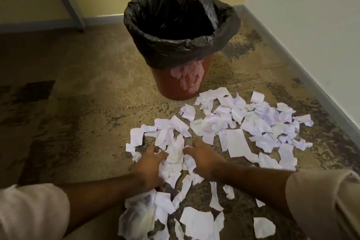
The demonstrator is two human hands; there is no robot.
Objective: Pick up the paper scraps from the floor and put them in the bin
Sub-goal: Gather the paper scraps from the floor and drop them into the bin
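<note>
We have left hand [151, 169] and right hand [202, 159] at lower centre, fingers curled, raking paper scraps [259, 122] together into one bundle. Scraps litter the floor [78, 113]; bin [181, 31] waits upper centre.

The paper scraps [235, 122] are white, matt, torn and crumpled. The bin [175, 87] is smooth red-brown plastic, with a patch of torn, peeling label [188, 78]. Its bin liner [175, 48] is thin, wrinkled, slightly glossy black plastic. The floor [87, 103] is speckled, worn, rough-looking. Sleeves [321, 200] are pale matt cloth.
</note>
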